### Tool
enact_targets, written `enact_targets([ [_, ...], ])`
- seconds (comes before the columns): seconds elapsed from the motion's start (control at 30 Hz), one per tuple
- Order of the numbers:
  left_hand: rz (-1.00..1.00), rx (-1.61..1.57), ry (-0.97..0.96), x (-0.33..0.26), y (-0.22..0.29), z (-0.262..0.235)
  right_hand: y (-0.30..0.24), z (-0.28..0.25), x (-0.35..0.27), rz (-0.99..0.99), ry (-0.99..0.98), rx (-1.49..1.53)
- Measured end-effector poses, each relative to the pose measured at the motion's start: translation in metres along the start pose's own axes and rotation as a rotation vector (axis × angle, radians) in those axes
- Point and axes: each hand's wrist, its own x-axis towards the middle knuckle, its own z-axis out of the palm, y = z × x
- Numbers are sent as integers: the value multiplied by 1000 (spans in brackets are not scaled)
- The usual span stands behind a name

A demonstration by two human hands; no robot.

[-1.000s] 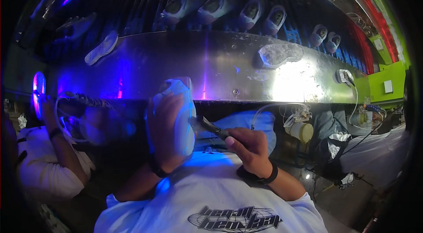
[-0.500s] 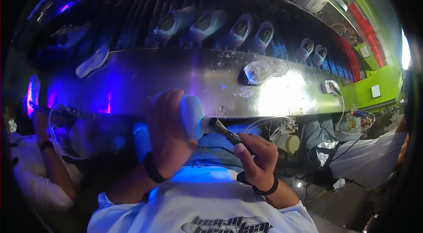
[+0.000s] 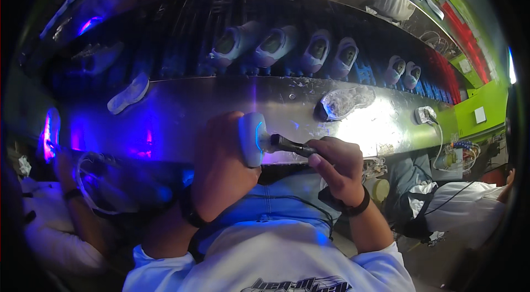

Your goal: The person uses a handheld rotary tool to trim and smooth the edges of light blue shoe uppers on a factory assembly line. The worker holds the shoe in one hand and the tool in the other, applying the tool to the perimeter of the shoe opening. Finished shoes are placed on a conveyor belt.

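Observation:
My left hand (image 3: 223,170) is closed around a white shoe (image 3: 252,138), of which only one rounded end shows past the fingers. A bright blue line glows along the edge of this end. My right hand (image 3: 339,168) grips a brush (image 3: 292,146) by its dark handle, between thumb and fingers. The brush's pale tip points left and meets or nearly meets the glowing edge; contact cannot be made out. Both hands are held above my lap, at the near edge of the metal ledge (image 3: 281,107).
Beyond the ledge, a dark conveyor (image 3: 182,43) carries several white shoes (image 3: 317,52). On the ledge lie a white sole (image 3: 130,94) at left and a film-covered, sole-shaped piece (image 3: 348,102) at right. Co-workers sit on both sides; a yellowish pot (image 3: 380,190) stands by my right wrist.
My right hand and the brush have moved right and slightly up, and the brush lies flatter. The shoe's end has turned narrower to view and shifted right. The whole view has shifted a little.

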Motion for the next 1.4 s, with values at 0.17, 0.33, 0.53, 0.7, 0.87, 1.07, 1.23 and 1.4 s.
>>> enact_targets([
  [0.17,-58,-69,-82,12,-7,-10,20,30,4,-18,53,106],
  [0.33,-90,-64,-160,21,-12,-19,34,50,3,-36,85,180],
  [0.53,-231,-63,-334,28,-17,-32,48,65,-6,-32,96,201],
  [0.7,-309,22,-392,23,-40,-32,59,78,-24,68,125,165],
  [0.87,-227,1,-332,11,-54,-36,56,84,-36,186,164,187],
  [1.07,-278,-380,-232,-15,-99,-21,32,48,-44,382,49,274],
  [1.23,-408,-911,-221,-45,-33,-34,-18,19,-32,311,37,187],
  [1.4,-448,-1012,-322,-59,-4,-42,-27,17,-25,163,52,-3],
])
